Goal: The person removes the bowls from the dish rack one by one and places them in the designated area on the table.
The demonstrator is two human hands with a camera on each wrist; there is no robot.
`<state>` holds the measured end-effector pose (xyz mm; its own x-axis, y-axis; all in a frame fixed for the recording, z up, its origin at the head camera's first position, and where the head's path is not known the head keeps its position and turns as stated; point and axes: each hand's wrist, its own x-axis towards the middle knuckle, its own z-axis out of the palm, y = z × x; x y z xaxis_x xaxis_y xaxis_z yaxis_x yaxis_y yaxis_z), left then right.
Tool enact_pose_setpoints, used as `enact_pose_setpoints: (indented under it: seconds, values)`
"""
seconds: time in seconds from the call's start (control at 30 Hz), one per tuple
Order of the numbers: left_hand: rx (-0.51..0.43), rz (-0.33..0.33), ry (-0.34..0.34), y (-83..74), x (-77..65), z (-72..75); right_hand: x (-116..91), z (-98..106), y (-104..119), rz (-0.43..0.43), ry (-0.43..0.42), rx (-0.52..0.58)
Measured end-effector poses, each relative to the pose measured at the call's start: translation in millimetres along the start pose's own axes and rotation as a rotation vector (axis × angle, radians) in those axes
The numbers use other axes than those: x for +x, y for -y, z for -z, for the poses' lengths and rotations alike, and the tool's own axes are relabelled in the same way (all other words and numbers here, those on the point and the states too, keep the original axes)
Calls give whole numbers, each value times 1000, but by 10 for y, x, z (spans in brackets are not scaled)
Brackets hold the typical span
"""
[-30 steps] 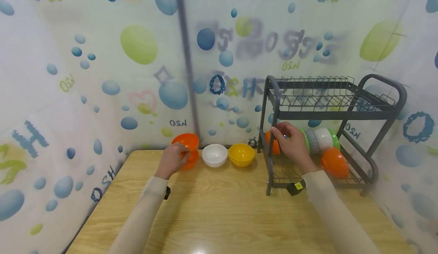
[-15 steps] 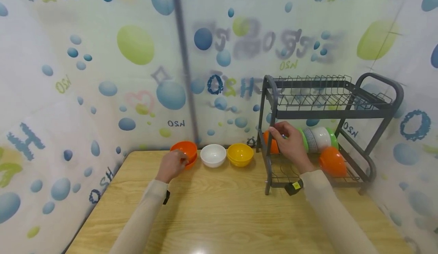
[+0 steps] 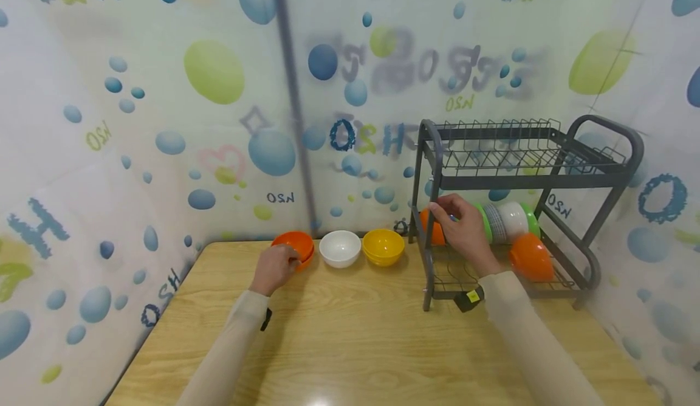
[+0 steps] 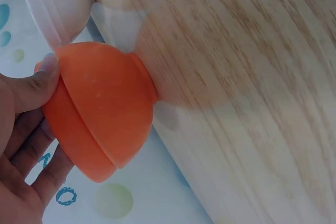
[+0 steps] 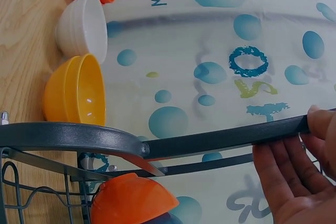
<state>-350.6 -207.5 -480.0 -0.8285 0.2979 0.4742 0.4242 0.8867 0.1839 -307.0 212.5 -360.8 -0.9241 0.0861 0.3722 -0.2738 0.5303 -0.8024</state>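
Observation:
At the table's back edge my left hand [image 3: 276, 267] pinches the rim of an orange bowl [image 3: 295, 243], which sits nested in a second orange bowl. In the left wrist view the thumb lies at the rim of the inner bowl [image 4: 73, 132], and the outer bowl [image 4: 113, 100] rests on the table. A white bowl [image 3: 340, 249] and a yellow bowl [image 3: 384, 248] stand to the right in the same row. My right hand [image 3: 465, 227] grips the front left post of a dark metal dish rack [image 3: 525, 182], thumb on one side and fingers on the other.
On the rack's lower shelf are an orange bowl [image 3: 533, 259] at front right, another orange bowl [image 3: 434, 230] behind my right hand, and white and green dishes [image 3: 511, 222] on edge. The upper wire shelf [image 3: 497, 151] overhangs them. A patterned curtain [image 3: 350, 90] hangs behind the wooden table [image 3: 350, 333].
The orange bowl in my left hand has come down from above the other orange bowl and now sits inside it. My right hand keeps its grip on the rack post.

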Motion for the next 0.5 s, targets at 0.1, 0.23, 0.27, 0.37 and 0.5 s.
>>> enact_pose_setpoints:
  seconds: [0.1, 0.23, 0.27, 0.37, 0.5]
  values:
    - [4, -11, -2, -8, -7, 1, 0, -2, -5, 3, -2, 3]
    - [12, -6, 18, -21, -12, 1, -2, -3, -6, 0, 1, 10]
    - [11, 0, 25, -25, -13, 3, -3, -2, -7, -2, 2, 9]
    - [7, 10, 42, -37, -13, 7, -8, -1, -9, -11, 4, 4]
    - [2, 27, 66, -45, -13, 10, -11, 0, -1, -16, 3, -1]
